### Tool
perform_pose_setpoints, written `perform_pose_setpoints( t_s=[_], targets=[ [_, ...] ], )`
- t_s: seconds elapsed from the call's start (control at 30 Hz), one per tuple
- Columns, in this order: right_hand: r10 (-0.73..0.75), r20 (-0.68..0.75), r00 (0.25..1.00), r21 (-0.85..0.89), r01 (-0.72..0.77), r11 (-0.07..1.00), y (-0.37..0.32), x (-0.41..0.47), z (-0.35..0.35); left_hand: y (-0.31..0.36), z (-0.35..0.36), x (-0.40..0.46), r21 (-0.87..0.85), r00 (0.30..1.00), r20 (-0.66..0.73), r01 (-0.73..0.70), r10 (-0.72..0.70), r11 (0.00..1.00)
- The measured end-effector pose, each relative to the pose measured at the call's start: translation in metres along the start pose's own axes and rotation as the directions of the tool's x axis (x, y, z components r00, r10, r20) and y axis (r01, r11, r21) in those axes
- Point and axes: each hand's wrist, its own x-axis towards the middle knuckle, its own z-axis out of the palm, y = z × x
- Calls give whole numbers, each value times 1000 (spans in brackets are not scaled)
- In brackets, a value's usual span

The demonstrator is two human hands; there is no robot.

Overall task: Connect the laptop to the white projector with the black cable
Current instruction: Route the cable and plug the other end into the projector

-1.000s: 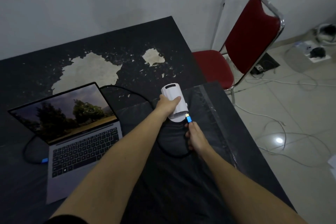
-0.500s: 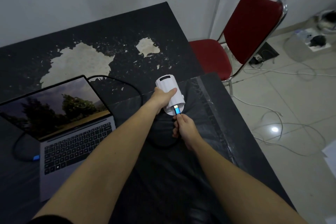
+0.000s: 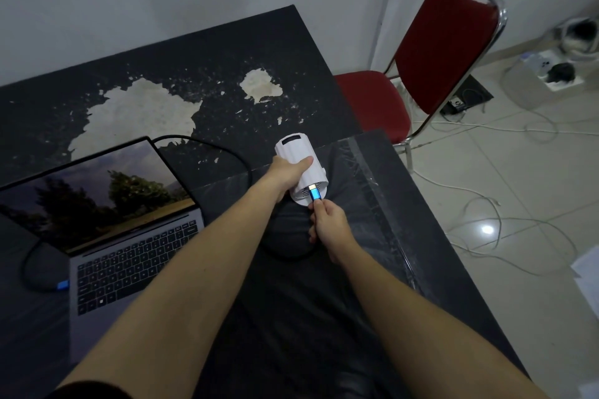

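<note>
Projector (image 3: 299, 168), white, lies mid-table clamped in your left hand (image 3: 285, 172) while your right hand (image 3: 329, 225) pinches the black cable's blue plug (image 3: 315, 194) at its port; pushing crooked could jam it.

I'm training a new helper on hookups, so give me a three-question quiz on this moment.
1. True or false: the left hand holds the white projector.
2. What does the right hand pinch? A) blue plug B) laptop lid C) chair leg
3. What colour is the chair?

Key: 1 true. 2 A, the blue plug of the black cable, its tip at the projector's near end. 3 red.
</note>
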Motion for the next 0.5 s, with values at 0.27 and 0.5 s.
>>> perform_pose_setpoints(
  t_s=[0.27,0.5],
  targets=[
    [-31,-65,997,-81,25,996,1,0,-1,-6,2,-5,42,999,-23,-27,28,999],
    [-12,-66,998,-86,7,996,0,3,0,-12,8,-9,48,998,-55,-28,31,998]
  ],
)
